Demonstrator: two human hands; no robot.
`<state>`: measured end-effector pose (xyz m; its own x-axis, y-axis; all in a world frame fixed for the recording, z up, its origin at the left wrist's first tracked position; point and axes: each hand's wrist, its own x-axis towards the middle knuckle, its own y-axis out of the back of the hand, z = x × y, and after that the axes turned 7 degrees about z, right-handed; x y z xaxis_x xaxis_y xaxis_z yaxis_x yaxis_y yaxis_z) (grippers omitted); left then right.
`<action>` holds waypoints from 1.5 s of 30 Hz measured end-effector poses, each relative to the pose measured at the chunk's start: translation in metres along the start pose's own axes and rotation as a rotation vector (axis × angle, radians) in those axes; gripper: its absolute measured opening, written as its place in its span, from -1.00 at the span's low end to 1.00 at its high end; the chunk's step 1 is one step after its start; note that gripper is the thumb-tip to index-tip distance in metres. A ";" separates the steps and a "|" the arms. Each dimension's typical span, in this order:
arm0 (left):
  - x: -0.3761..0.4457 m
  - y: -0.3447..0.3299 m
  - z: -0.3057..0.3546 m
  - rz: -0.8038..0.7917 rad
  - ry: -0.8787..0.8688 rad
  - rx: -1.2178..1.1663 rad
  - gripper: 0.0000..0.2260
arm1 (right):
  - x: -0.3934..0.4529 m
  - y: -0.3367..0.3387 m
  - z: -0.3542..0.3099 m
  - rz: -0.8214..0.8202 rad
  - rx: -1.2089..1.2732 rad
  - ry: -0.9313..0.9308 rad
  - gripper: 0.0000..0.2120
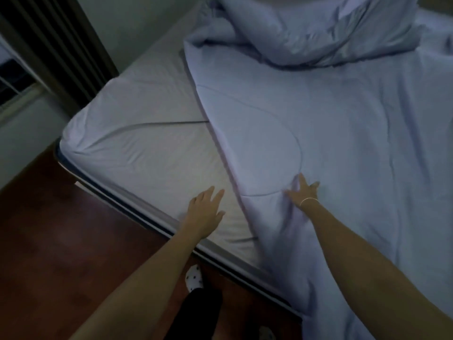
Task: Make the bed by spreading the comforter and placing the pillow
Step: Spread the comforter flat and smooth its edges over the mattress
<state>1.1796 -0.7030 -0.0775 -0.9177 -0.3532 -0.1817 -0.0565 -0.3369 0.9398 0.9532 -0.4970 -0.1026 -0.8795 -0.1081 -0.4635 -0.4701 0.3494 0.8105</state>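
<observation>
A pale lavender comforter (343, 148) covers the right part of the bed, its left edge running diagonally across the mattress. Its far end is bunched in a heap (306, 30) at the top. The left part of the mattress shows a bare fitted sheet (147, 133). My left hand (204, 208) lies flat on the sheet, fingers spread, just left of the comforter's edge. My right hand (302, 192), with a thin bracelet at the wrist, rests palm down on the comforter near that edge, fingers apart. No separate pillow can be told apart in the dim light.
The bed's near edge (137, 212) runs diagonally above a dark wooden floor (61, 241). A white wall (137, 28) and a dark curtain (56, 45) stand beyond the left side of the bed. My spotted sock (193, 278) and dark trouser leg are below.
</observation>
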 end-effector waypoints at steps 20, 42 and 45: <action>0.161 0.025 0.032 0.144 -0.153 -0.121 -0.52 | -0.171 -0.079 -0.061 -0.425 0.084 0.319 -0.59; 0.177 -0.073 0.079 0.054 -0.278 -0.127 -0.46 | -0.081 0.019 0.129 0.355 0.425 -0.164 -0.37; 0.155 -0.047 0.031 -0.036 -0.220 -0.147 -0.39 | -0.061 0.034 0.115 0.503 0.433 -0.136 -0.50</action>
<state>1.0273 -0.7148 -0.1409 -0.9805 -0.1458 -0.1318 -0.0475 -0.4749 0.8787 0.9993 -0.3715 -0.0884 -0.9529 0.2736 -0.1311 0.0913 0.6707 0.7361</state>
